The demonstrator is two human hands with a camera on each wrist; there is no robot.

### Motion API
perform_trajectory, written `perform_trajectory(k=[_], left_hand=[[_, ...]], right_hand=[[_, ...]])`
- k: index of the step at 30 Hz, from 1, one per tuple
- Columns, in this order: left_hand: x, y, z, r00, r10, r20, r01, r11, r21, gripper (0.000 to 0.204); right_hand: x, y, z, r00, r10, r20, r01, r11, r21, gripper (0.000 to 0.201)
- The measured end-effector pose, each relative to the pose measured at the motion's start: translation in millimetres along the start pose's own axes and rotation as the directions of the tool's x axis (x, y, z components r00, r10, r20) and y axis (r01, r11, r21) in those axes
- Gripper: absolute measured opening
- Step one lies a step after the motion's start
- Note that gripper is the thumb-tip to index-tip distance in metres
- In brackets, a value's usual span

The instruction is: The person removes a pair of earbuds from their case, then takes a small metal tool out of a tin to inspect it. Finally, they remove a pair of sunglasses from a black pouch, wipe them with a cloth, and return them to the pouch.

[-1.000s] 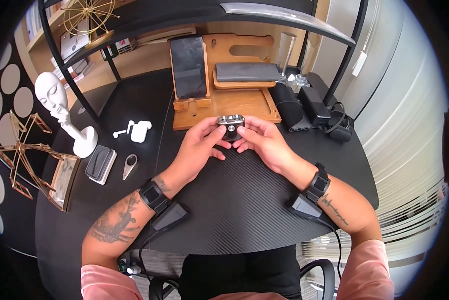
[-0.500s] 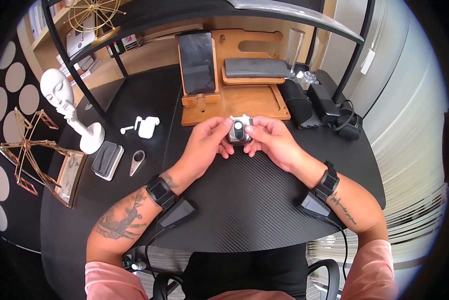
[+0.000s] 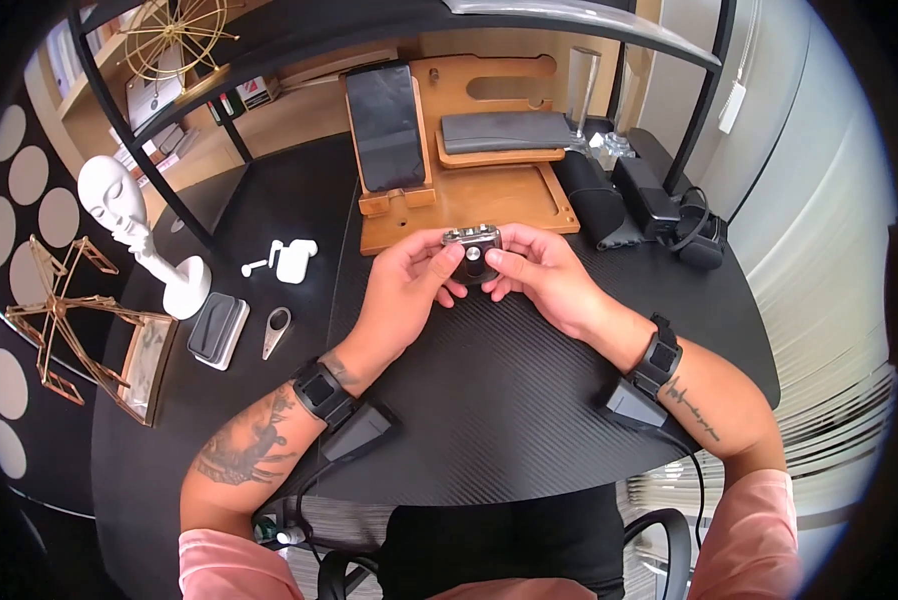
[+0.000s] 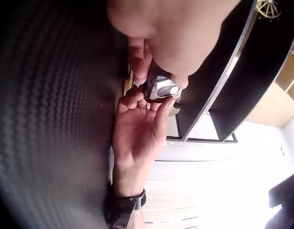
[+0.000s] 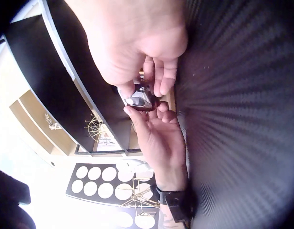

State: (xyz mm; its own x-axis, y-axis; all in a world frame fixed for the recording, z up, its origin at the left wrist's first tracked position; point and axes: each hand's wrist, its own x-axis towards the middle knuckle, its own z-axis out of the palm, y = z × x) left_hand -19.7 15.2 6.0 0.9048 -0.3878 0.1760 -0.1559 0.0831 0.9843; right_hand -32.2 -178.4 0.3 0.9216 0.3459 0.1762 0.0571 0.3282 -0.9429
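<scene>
we are noting a small dark case (image 3: 477,268) sitting between the left hand (image 3: 409,280) and the right hand (image 3: 549,280), over the near-middle of the counter (image 3: 489,400). from the left fingers it is lying at three o'clock, from the right at nine; neither hand is standing nearer, both are touching. all visible fingers are curling round it, thumbs pressing its front. its pale disc (image 3: 474,254) is facing six o'clock; its long axis we are not making out. at twelve, the wooden stand (image 3: 489,195) is standing.

Both hands (image 3: 407,285) (image 3: 551,285) hold a small device (image 3: 476,266) over the desk (image 3: 489,400).
</scene>
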Motion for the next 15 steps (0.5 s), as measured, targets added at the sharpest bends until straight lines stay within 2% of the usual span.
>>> perform_trajectory(k=[2, 4, 6, 8, 10, 13, 15], left_hand=[[-2.3, 0.2, 0.5, 0.996, 0.085, -0.009, -0.085, 0.996, 0.04, 0.03], [-2.6, 1.2, 0.2, 0.996, 0.09, -0.014, -0.089, 0.995, 0.052, 0.034], [0.0, -2.4, 0.2, 0.985, 0.17, 0.002, -0.17, 0.983, 0.066, 0.035], [-0.5, -2.8, 0.3, 0.989, 0.145, 0.009, -0.145, 0.986, 0.079, 0.036], [-2.6, 1.3, 1.5, 0.981, 0.192, -0.039, -0.187, 0.977, 0.1, 0.036], [-3.5, 2.6, 1.9, 0.978, 0.198, -0.057, -0.189, 0.972, 0.141, 0.033], [-3.0, 3.2, 2.7, 0.979, 0.195, -0.055, -0.182, 0.967, 0.179, 0.031]], right_hand=[[0.9, 1.7, -3.3, 1.0, -0.002, 0.019, 0.002, 1.0, 0.001, 0.029], [0.7, -0.3, -1.1, 0.999, 0.004, -0.04, -0.001, 0.998, 0.066, 0.03], [1.3, -0.3, -2.3, 0.999, 0.002, -0.052, 0.002, 0.996, 0.086, 0.03], [1.5, 2.1, -4.7, 0.999, 0.033, -0.018, -0.031, 0.995, 0.093, 0.029], [1.8, 2.5, -4.4, 0.999, 0.036, -0.013, -0.034, 0.994, 0.1, 0.028], [1.0, 0.2, 0.8, 0.998, 0.058, -0.001, -0.057, 0.996, -0.073, 0.027], [-0.1, -3.5, 2.8, 0.997, 0.071, 0.026, -0.069, 0.993, -0.095, 0.028]])
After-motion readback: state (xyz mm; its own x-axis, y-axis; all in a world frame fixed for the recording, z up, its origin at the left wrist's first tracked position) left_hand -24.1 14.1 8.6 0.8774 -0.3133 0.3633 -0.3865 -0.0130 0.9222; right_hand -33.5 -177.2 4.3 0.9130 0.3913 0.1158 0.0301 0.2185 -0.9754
